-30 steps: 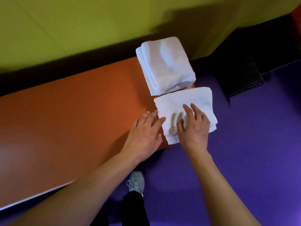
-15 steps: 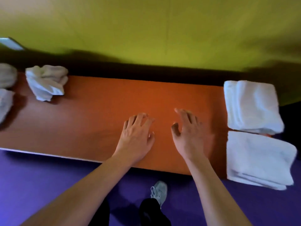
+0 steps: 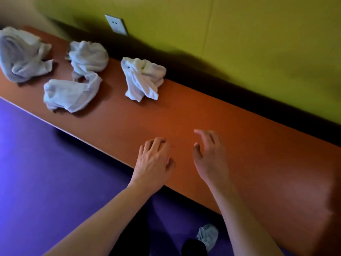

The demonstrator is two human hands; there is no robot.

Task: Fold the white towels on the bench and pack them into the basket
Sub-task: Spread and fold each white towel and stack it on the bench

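No writing is showing anywhere. Both the left hand (image 3: 154, 164) and the right hand (image 3: 210, 157) are hovering empty, fingers loosely spread, over the smooth orange bench (image 3: 249, 148) at lower centre. Three crumpled white towels (image 3: 143, 78) are lying at upper left, the farthest towel (image 3: 22, 54) blurring at the frame edge.

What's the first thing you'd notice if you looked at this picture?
Probably the crumpled white towels lying in heaps along the far left part of the long orange bench. Next, the person's left hand and right hand hovering empty over the bench's near edge, against a bright yellow-green wall and purple floor.
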